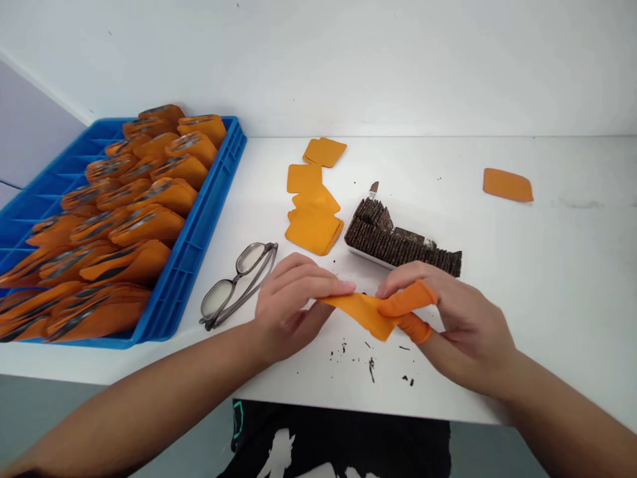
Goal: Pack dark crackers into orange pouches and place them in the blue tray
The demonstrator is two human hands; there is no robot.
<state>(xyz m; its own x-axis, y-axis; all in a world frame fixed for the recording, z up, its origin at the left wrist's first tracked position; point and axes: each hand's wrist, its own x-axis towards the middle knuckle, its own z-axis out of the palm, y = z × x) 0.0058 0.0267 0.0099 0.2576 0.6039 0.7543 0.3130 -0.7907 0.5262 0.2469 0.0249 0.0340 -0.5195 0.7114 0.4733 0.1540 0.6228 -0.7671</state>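
Observation:
Between my two hands is a thin orange sheet (367, 315), bent and held above the white table. My left hand (296, 302) pinches its left end, fingers on top and the thumb partly hidden below. At the other end, my right hand (468, 325) grips the sheet between thumb and index finger, both covered by orange finger cots (411, 299). Just beyond my hands stands a clear plastic box (368, 255) with a row of thin dark squares (398, 247). Whether anything lies inside the held sheet I cannot tell.
On the left, a blue tray (196, 242) holds many orange packets with dark edges. Folded glasses (233, 285) lie beside it. Loose orange sheets (313, 229) lie left of the box, another orange piece (507, 185) far right. Dark crumbs (371, 368) dot the table (562, 279).

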